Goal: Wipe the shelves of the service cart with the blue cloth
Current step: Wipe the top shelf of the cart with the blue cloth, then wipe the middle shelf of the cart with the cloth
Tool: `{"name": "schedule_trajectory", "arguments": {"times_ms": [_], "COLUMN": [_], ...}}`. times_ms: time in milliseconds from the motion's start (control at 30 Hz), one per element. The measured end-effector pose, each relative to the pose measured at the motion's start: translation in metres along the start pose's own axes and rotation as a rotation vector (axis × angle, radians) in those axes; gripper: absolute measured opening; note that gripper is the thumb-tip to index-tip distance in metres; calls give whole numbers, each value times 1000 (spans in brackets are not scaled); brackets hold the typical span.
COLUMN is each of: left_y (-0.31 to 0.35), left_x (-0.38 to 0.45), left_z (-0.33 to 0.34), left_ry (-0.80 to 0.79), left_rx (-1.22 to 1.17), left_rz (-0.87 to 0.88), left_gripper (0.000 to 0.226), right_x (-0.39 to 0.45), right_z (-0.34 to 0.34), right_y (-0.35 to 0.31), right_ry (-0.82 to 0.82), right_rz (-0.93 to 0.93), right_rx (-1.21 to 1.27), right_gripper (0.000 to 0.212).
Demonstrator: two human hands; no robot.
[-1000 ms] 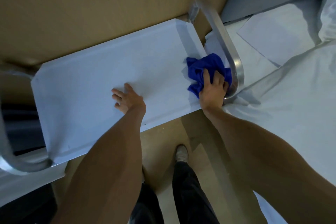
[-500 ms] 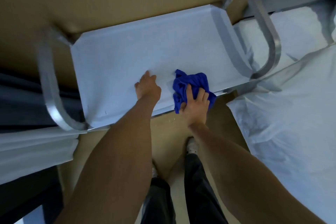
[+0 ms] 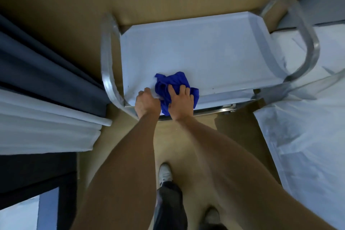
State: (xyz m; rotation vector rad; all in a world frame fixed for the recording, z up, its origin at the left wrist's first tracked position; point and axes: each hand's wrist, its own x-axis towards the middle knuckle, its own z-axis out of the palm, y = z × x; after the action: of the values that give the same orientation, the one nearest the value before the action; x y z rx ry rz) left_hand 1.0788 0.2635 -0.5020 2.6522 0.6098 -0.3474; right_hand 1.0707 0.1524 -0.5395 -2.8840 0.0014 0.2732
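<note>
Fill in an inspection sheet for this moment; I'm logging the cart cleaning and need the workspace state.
Surface: pale top shelf of the service cart, bare apart from the cloth.
Job's things: blue cloth, bunched, at the shelf's near left edge.
Clutter: nothing seen.
Grippers: right hand presses on the cloth, fingers spread; left hand rests curled at the near left corner, touching the cloth's edge.
Cables: nothing seen.
Surroundings: metal handles at both ends, dark curtain left, white sheeting right, tan floor.
</note>
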Motion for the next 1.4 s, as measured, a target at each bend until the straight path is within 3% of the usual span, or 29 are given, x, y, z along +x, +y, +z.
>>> {"name": "schedule_trajectory", "arguments": {"times_ms": [133,267,400,500,667,733,800,967,1133,1333,1400], "left_y": [-5,23,83,122,105,100,105,109,134,167,168], "left_x": [-40,-62,-51,-38,-23,-23,-33,-74,-78,-54,-50], "left_z": [21,64,110,147,200,207,211,220,192,210,222], "left_ry": [63,109,153,202,493,555,548,501,437,524,618], "left_rx": [19,119,160,176,232,229,182,158,91,182,233], "left_rz": [-39,106,285,271,333,342,305,273,281,474,505], "left_gripper": [39,49,36,34,38,40,37,55,39,32,28], "right_x": [-16,-25,-10,5,17,18,17,-1,4,34,43], "right_z": [-5,-6,4,24,68,74,75,60,20,1,4], "right_y": [41,109,164,182,190,191,192,204,258,367,386], "right_ry": [32,123,335,479,865,947,943,762,678,880,985], "right_rz": [48,109,103,104,50,40,24,35,232,434,415], "right_rx": [39,18,35,47,107,113,110,171,250,425,433], "right_gripper": [66,73,73,79,64,62,61,63,65,63,60]}}
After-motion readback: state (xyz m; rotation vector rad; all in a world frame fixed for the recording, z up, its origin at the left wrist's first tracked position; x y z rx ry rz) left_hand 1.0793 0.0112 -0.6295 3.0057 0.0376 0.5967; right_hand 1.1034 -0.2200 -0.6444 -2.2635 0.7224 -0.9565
